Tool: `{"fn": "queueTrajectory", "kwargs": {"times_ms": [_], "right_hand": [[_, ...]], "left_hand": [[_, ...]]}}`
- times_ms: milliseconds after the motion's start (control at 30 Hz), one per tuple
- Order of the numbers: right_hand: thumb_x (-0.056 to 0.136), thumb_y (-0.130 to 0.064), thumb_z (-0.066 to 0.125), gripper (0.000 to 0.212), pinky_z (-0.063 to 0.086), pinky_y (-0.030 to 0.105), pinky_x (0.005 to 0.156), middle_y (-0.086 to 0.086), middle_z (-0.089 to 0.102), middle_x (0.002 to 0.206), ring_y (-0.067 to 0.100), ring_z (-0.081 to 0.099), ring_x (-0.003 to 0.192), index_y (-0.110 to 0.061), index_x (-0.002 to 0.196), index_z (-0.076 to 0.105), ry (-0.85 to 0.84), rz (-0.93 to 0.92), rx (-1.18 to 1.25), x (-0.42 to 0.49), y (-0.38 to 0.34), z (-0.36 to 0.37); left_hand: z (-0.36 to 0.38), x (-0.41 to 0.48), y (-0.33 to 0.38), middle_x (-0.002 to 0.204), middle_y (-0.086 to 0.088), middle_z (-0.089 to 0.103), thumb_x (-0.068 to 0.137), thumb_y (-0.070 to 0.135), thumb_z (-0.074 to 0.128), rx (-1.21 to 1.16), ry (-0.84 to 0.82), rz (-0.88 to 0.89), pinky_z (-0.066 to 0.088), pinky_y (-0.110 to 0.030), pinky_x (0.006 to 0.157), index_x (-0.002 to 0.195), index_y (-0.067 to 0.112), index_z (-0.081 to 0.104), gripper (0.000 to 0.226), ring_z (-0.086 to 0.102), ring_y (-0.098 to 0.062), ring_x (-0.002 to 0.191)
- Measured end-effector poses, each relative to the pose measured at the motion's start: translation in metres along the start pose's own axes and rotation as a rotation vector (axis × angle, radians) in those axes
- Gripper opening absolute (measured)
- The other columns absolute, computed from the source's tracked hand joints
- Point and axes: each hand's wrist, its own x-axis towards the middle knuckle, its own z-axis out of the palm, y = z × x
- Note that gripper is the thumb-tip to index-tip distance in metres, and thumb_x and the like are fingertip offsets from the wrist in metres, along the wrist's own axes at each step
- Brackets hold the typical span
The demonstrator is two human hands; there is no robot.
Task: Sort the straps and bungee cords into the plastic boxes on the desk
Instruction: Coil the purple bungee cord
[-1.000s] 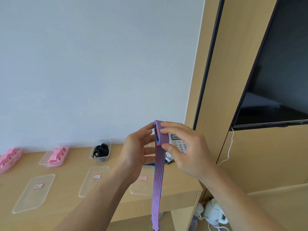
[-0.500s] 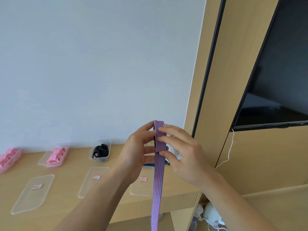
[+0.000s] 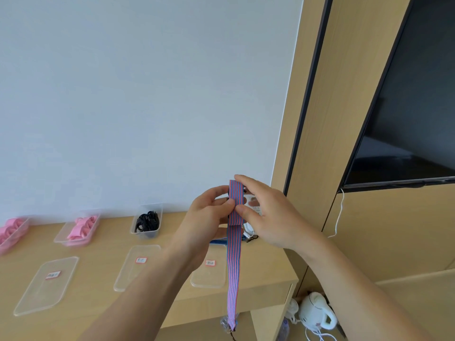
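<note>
**Strap of blue-and-red striped elastic, held up folded**

On the light wooden desk I see a clear plastic box of pink straps, then a clear plastic box of black cords. Right of them my left hand pinches the strap's folded top. My right hand pinches it too, with thumb and forefinger.

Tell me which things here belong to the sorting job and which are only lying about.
Job: striped strap, left hand, right hand, box of black cords, two boxes of pink straps, three labelled lids.
Lying about: television, white kettle, white cable.
</note>
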Motion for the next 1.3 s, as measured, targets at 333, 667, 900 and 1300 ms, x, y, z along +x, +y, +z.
{"fn": "queueTrajectory", "kwargs": {"times_ms": [333,667,900,1300], "right_hand": [[0.086,-0.006,0.076,0.057,0.052,0.021,0.091,-0.004,0.062,0.122,0.005,0.062,0.108,-0.022,0.138,0.056,0.149,0.060,0.226,0.010,0.001,-0.007],[0.084,-0.002,0.075,0.052,0.055,0.028,0.090,-0.010,0.063,0.117,0.010,0.065,0.103,-0.020,0.131,0.061,0.207,0.033,0.316,0.009,0.004,-0.007],[0.082,0.002,0.076,0.053,0.055,0.024,0.086,-0.010,0.063,0.116,0.011,0.063,0.104,-0.019,0.129,0.062,0.226,-0.033,0.339,0.007,0.004,-0.007],[0.081,0.007,0.073,0.031,0.054,0.020,0.082,-0.005,0.071,0.103,0.016,0.068,0.099,-0.015,0.104,0.072,0.302,-0.229,0.376,0.003,-0.008,-0.013]], "left_hand": [[-0.001,0.003,-0.010,0.106,-0.016,0.076,0.106,0.026,0.056,-0.033,0.001,0.007,0.061,-0.045,0.094,0.119,0.008,0.073,0.028,0.076,-0.031,0.094],[-0.003,0.004,-0.012,0.112,-0.025,0.075,0.099,-0.008,0.057,-0.045,-0.049,0.063,0.062,-0.048,0.091,0.128,0.006,0.067,0.033,0.075,-0.033,0.095],[-0.002,0.005,-0.015,0.105,-0.019,0.077,0.097,-0.013,0.057,-0.057,-0.033,0.065,0.063,-0.044,0.087,0.125,0.005,0.068,0.036,0.075,-0.032,0.092],[0.005,0.002,-0.023,0.088,-0.012,0.078,0.100,-0.005,0.058,-0.066,0.074,-0.018,0.062,-0.033,0.070,0.108,-0.002,0.072,0.016,0.075,-0.025,0.076]]}}
